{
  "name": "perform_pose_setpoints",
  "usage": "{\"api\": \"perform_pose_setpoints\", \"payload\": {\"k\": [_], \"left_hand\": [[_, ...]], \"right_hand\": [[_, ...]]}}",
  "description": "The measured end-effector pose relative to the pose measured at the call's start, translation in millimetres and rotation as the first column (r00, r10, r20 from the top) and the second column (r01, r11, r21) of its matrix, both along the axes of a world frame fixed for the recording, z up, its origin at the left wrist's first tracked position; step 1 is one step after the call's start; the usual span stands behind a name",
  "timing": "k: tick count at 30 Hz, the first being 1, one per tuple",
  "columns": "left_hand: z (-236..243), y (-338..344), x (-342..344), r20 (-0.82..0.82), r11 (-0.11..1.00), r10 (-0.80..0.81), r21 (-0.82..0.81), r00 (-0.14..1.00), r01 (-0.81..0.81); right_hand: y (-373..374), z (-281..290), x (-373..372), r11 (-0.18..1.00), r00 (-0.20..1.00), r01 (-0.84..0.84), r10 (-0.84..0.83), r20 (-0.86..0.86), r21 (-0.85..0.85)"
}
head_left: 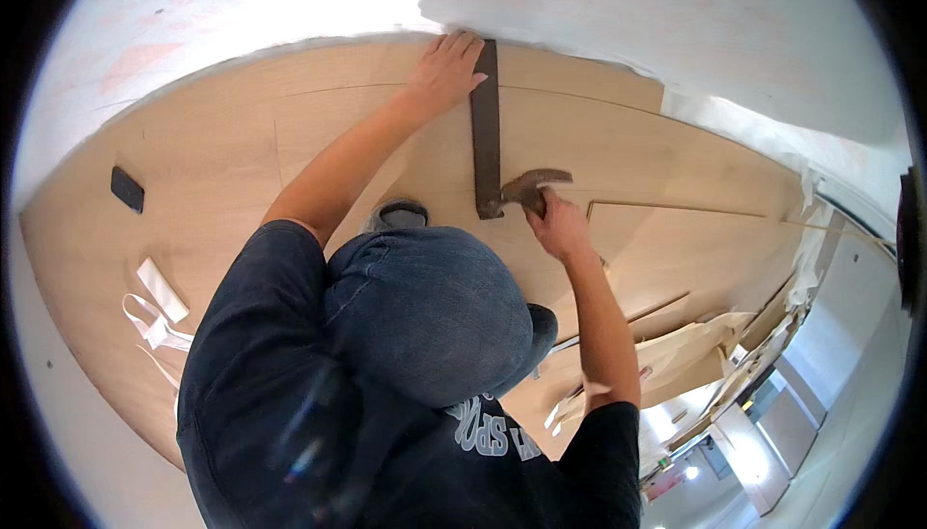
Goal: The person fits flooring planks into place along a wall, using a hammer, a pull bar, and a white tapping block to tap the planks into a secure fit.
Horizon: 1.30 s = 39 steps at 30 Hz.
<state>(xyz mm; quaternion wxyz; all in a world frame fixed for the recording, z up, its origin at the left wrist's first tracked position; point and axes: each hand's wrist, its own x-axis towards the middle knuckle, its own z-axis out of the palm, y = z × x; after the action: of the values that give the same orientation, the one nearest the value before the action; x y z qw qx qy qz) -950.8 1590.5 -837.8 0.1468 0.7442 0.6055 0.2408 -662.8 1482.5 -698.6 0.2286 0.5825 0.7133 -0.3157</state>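
A long dark metal pull bar (487,133) lies across the light wood plank floor, its far end at the wall edge and its near end toward my knees. My left hand (446,73) rests flat beside the bar's far end, fingers stretched toward the wall, with the thumb touching the bar's left side. A claw hammer (529,189) is gripped in my right hand (562,225), closed around it just below the head. The hammer's face is at the bar's near end; whether they touch is hard to tell. Most of the handle is hidden by my hand and forearm.
On the plank floor (212,162) a black phone (126,189) lies at left, near white straps (159,312). Along the far side runs a wall covered in white sheeting (618,8). Torn brown cardboard (690,360) and loose strips clutter the right.
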Motion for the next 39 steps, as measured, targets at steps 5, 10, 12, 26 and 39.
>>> {"api": "perform_pose_setpoints", "payload": {"k": [5, 10, 12, 26, 39], "left_hand": [[-12.9, 12.9, 8.0, 0.048, 0.988, 0.047, -0.147, 0.998, -0.04], [-14.6, 15.6, 3.7, 0.02, 0.982, -0.018, -0.186, 1.0, 0.022], [-19.2, 16.5, 3.6, -0.05, 0.987, -0.023, -0.159, 0.998, 0.015], [-24.0, 16.4, 2.6, -0.076, 0.981, -0.071, -0.187, 0.995, 0.056], [-21.1, 15.7, 18.2, -0.234, 0.994, -0.103, 0.007, 0.967, 0.107]], "right_hand": [[44.9, -55.8, 0.1, 0.998, 0.998, 0.055, -0.056, -0.033, -0.013], [43.9, -71.5, 2.4, 0.945, 0.961, -0.276, 0.274, -0.032, -0.176], [64.7, -64.7, -2.9, 0.853, 0.875, -0.479, 0.482, -0.037, -0.206], [81.3, -56.1, -16.6, 0.96, 0.962, -0.25, 0.231, -0.148, -0.124], [51.0, -53.8, 30.2, 0.99, 0.981, -0.117, 0.102, -0.163, -0.084]]}}
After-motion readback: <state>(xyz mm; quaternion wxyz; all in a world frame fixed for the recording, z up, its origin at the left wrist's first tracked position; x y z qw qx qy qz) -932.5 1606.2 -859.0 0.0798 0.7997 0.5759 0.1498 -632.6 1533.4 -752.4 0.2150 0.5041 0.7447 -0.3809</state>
